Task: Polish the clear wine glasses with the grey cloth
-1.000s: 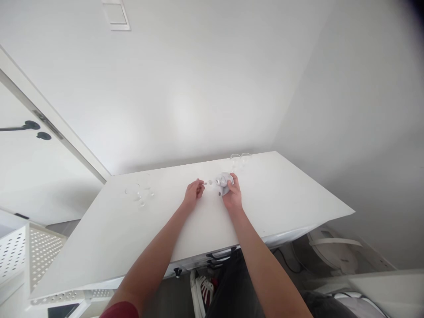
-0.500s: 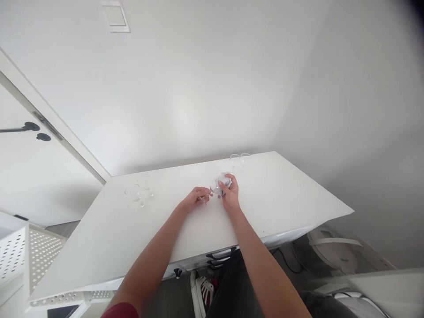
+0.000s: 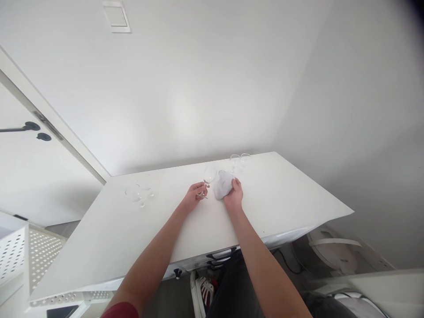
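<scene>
Two bare arms reach out over the white counter (image 3: 291, 203). They start wide apart at the bottom, and the hands come near each other in the middle. Both elbows look almost straight. A bit of one red sleeve (image 3: 119, 310) shows on the left arm.

The left hand (image 3: 194, 194) has its fingers curled in, pinching one clear glass (image 3: 210, 174) by its thin stem. The round bowl sticks up past the fingers, and the flat foot is low down by the hand. This glass is over the middle of the counter.

The right hand (image 3: 234, 198) has its thumb and fingers pressed on one soft gray cloth (image 3: 223, 185). The cloth hangs in a lump on the side near the glass. I cannot tell if the two touch.

Four more glasses stand on the counter, so there are five in all. Two left-side glasses (image 3: 133, 193) are close together, well apart from the hands. Two back glasses (image 3: 235, 162) are side by side near the back edge, past the right hand.

One light switch (image 3: 115, 16) is on the wall.
</scene>
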A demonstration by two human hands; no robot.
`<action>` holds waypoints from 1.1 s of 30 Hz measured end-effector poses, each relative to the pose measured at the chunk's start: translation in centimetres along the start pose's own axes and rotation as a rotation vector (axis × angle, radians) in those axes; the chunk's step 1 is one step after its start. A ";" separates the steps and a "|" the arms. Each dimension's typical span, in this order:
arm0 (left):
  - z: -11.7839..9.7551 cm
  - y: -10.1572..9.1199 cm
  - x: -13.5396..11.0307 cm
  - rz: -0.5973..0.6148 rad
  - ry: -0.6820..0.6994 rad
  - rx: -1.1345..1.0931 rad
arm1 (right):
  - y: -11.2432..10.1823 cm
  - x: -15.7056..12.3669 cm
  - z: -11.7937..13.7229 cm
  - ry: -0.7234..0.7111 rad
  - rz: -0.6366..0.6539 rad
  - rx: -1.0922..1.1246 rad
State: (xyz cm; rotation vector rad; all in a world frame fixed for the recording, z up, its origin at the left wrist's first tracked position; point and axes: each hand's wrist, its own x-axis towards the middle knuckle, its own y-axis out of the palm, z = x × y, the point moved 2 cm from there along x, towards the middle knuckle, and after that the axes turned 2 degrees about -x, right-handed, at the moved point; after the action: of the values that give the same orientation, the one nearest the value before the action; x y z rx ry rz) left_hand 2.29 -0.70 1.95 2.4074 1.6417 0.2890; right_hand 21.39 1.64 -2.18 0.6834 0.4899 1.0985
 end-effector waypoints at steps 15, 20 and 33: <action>-0.2 0.7 -0.3 0.164 -0.032 0.009 | 2.2 -1.7 0.7 0.192 0.412 -0.117; 0.4 0.5 -0.3 0.167 -0.075 0.122 | 3.1 -2.8 1.4 0.246 0.523 -0.106; 0.5 0.4 0.0 -0.043 0.045 0.083 | 1.9 -1.9 1.1 0.227 0.407 -0.095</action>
State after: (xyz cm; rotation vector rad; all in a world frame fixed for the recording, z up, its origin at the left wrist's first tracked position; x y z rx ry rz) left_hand 2.78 -0.87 1.61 2.4387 1.7550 0.2747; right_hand 20.18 0.11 -0.01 0.5912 0.4999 1.5840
